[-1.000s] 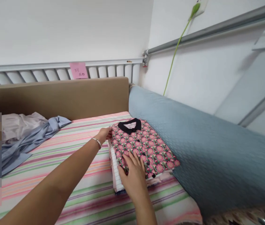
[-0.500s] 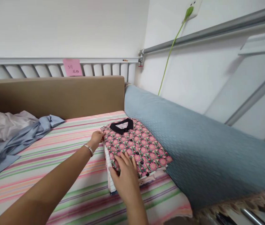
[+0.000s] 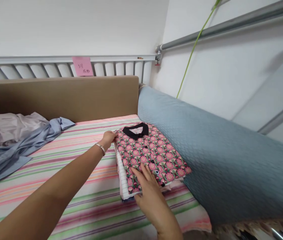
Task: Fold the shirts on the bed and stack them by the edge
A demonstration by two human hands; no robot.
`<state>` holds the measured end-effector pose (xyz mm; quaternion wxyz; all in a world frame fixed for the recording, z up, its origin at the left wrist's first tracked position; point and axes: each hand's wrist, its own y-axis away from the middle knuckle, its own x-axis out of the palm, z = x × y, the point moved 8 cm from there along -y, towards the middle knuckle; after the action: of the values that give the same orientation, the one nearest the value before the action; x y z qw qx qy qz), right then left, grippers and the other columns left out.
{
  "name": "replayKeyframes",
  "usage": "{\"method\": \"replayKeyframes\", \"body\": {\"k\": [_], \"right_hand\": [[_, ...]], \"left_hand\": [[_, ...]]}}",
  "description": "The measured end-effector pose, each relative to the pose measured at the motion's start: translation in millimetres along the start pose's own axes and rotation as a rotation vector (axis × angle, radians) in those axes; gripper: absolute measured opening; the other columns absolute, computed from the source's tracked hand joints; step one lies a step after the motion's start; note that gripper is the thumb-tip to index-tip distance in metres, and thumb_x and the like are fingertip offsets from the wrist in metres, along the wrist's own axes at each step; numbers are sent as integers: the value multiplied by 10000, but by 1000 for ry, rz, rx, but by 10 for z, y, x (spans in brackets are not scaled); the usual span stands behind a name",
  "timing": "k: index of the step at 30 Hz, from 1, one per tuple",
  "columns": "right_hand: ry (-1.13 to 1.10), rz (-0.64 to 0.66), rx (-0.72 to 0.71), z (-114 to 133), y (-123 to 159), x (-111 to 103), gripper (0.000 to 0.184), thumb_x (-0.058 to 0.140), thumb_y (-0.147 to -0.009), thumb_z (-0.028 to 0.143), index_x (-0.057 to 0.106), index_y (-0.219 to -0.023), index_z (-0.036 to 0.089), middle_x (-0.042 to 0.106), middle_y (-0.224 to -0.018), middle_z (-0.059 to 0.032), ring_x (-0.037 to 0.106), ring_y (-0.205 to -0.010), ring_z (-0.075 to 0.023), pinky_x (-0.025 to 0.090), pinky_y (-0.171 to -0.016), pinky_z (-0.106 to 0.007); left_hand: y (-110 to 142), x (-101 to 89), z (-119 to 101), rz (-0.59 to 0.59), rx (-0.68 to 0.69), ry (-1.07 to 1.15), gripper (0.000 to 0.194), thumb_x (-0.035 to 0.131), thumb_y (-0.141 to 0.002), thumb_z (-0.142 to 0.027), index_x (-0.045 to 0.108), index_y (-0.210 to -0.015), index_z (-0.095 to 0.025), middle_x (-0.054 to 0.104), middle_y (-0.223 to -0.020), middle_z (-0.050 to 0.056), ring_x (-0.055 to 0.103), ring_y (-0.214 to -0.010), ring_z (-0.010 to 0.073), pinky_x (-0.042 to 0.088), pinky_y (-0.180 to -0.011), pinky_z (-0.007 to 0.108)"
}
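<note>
A folded shirt (image 3: 141, 150) with pink flowers, a black collar and dark buttons lies on top of a stack of folded clothes. White striped cloth (image 3: 122, 180) shows from under its left side. My left hand (image 3: 108, 138), with a band on the wrist, pinches the shirt's upper left edge by the collar. Across the shirt's lower front rests my right hand (image 3: 151, 186), fingers spread and nearly flat, its thumb by the left side.
The stack sits on a striped bed sheet (image 3: 91, 173), against a blue quilted armrest (image 3: 194, 133). Rumpled blue cloth (image 3: 33, 140) and pale cloth (image 3: 18, 125) lie at the left. Behind stand a brown backrest (image 3: 93, 100) and a white radiator (image 3: 118, 68).
My right hand has shifted a little toward the shirt's lower edge and turned slightly. The left hand keeps its hold at the shirt's upper left edge. The camera view has shifted.
</note>
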<state>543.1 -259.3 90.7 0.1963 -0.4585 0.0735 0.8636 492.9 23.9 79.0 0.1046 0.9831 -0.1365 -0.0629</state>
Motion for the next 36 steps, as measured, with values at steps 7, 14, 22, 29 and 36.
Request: {"method": "replayKeyframes", "body": {"k": [7, 14, 22, 29, 36], "right_hand": [[45, -39, 6, -57, -55, 63, 788, 432, -618, -49, 476, -1322, 303, 266, -1500, -83, 236, -1375, -255, 296, -1093, -455], [-114, -13, 0, -123, -88, 19, 627, 441, -700, 36, 540, -1267, 286, 314, -1488, -50, 249, -1377, -225, 260, -1118, -427], [-155, -209, -92, -164, -108, -135, 403, 362, -861, 207, 631, -1161, 193, 486, -1367, -109, 395, -1303, -240, 339, -1076, -459], [-52, -261, -119, 117, -51, -297, 343, 470, -814, 155, 690, -1042, 286, 519, -1343, -54, 396, -1299, -262, 275, -1079, -554], [-41, -84, -9, 120, -79, -163, 322, 529, -776, 120, 727, -947, 307, 592, -1260, -47, 447, -1257, -261, 276, -1090, -490]], "left_hand": [[48, -147, -53, -59, 51, -93, 166, 712, -706, -235, 568, -714, -152, 549, -556, -7, 535, -544, 119, 393, -503, 226], [159, -184, 129, 19, -27, -140, 292, 692, -662, -401, 565, -628, -140, 580, -590, 25, 475, -474, 112, 361, -494, 255], [265, -29, 38, 96, -40, -160, 305, 665, -666, -423, 550, -595, -150, 555, -536, 7, 440, -430, 102, 334, -472, 246], [262, -24, 4, 85, 3, -133, 298, 700, -659, -356, 500, -563, -157, 498, -461, -24, 422, -386, 79, 316, -427, 220], [247, -57, -90, -3, 117, -41, 310, 743, -619, -161, 495, -804, -160, 514, -505, -65, 498, -439, 72, 413, -493, 203]]}}
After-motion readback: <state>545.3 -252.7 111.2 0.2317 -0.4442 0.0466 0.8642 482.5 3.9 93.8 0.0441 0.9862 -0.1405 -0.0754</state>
